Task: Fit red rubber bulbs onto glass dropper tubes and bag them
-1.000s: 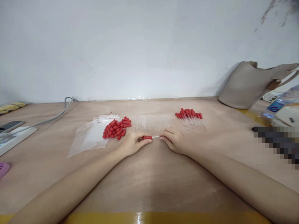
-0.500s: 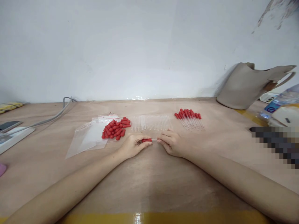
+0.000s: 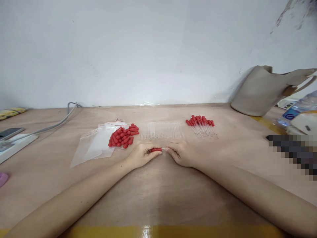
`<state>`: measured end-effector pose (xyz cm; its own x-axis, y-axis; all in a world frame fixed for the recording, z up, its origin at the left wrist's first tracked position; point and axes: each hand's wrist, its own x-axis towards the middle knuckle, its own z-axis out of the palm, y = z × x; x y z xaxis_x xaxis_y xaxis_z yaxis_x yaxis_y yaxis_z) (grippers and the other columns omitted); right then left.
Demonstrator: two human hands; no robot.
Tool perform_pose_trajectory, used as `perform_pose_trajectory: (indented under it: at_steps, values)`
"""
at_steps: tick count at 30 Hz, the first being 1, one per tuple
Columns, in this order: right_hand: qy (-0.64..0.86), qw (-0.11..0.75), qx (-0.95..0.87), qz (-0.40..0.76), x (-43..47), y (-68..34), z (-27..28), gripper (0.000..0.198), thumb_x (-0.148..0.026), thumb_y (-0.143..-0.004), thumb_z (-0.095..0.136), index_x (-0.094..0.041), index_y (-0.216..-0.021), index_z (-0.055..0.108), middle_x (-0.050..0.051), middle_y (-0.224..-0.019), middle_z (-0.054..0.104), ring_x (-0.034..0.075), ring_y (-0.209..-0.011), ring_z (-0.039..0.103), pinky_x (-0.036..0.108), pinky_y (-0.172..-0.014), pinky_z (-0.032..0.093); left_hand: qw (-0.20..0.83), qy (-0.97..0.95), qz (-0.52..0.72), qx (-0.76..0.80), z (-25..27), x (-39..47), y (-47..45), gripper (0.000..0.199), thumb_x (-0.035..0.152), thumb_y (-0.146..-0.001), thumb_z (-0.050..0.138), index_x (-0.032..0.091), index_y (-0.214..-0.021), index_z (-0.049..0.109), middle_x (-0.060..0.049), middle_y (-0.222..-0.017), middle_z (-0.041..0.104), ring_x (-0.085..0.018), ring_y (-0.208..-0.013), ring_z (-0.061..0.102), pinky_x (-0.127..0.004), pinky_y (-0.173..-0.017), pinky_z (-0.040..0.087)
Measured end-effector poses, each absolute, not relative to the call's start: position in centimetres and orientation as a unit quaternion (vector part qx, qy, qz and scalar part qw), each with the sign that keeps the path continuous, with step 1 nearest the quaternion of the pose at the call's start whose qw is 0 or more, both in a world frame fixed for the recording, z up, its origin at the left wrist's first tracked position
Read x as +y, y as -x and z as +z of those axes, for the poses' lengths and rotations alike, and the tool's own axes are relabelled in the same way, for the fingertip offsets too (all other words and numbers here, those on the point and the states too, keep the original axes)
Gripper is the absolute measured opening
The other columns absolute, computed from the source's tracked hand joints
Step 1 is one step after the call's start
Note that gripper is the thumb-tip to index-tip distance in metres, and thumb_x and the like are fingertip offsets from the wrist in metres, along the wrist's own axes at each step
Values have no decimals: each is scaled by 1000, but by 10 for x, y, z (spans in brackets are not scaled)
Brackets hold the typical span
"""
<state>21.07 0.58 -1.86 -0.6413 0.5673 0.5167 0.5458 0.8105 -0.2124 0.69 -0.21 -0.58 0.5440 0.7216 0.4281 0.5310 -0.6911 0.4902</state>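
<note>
My left hand [image 3: 143, 155] is closed around a red rubber dropper bulb [image 3: 156, 149], which points to the right. From its mouth a thin glass dropper tube [image 3: 163, 149] runs into the pinched fingers of my right hand [image 3: 180, 152]; most of the tube is hidden there. Beyond the left hand lies a pile of loose red bulbs [image 3: 121, 136]. A row of clear glass tubes [image 3: 160, 130] is laid out behind both hands. Farther right, several droppers with red bulbs fitted [image 3: 201, 125] lie side by side, bulbs away from me.
Clear plastic zip bags [image 3: 92, 145] lie under and beside the bulb pile. A grey cable [image 3: 58, 124] and a phone [image 3: 11, 133] are at the left. To the right stand a beige bag [image 3: 257, 92] and a plastic bottle [image 3: 302, 105]; a wall [image 3: 158, 53] closes off the back.
The right hand has come slightly closer to the left, so less of the glass tube shows between the bulb and the right fingertips. The left hand keeps its hold on the bulb.
</note>
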Motion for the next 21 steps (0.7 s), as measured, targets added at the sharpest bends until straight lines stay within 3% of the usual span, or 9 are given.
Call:
perform_pose_trajectory:
  at_steps: [10, 17, 21]
  values:
    - [369, 234, -887, 148, 2, -210, 3, 27, -23, -88, 39, -15, -68, 54, 0, -63, 55, 9, -57, 44, 21, -56, 29, 114, -869, 344, 336, -3, 0, -8, 14, 24, -81, 57, 18, -88, 67, -3, -80, 69, -14, -72, 63, -25, -66, 49]
    - [429, 155, -852, 257, 15, -230, 22, 25, -30, -83, 46, -16, -66, 57, 0, -59, 55, 9, -53, 45, 21, -51, 32, 104, -830, 357, 417, -9, 5, -5, 38, 24, -76, 62, 18, -112, 54, -4, -91, 62, -13, -72, 60, -26, -64, 52]
    - [522, 209, -764, 317, 44, -262, 36, 25, -37, -79, 49, -16, -71, 61, 3, -70, 63, 10, -58, 53, 21, -54, 38, 107, -848, 328, 401, -8, 6, -6, 29, 21, -78, 59, 17, -107, 56, -4, -90, 59, -12, -70, 57, -25, -65, 50]
